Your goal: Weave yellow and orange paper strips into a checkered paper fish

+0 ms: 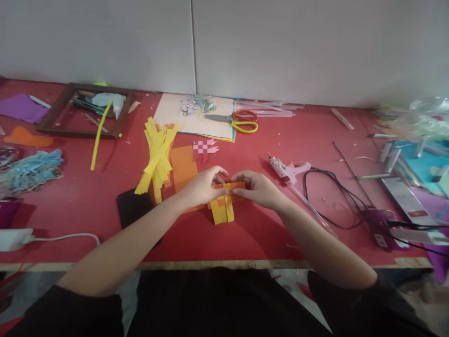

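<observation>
Between my hands is a piece woven from yellow and orange paper strips [221, 213], its yellow ends hanging toward the table's front edge. My left hand [206, 185] pinches its upper left side, thumb in front and fingers curled behind. On the upper right, my right hand [257, 188] grips the orange strip between thumb and fingers. Just behind my left hand lie an orange paper sheet [183, 164] and a small pink woven paper fish [204, 148]. A pile of yellow paper strips [157, 157] is to the left.
Scissors [233, 120] with red and yellow handles rest on cream paper [168, 112] at the back. A pink glue gun [288, 171] with a black cord lies right of my hands. A black phone [133, 208] is by my left forearm. A wooden frame [52, 117] stands back left.
</observation>
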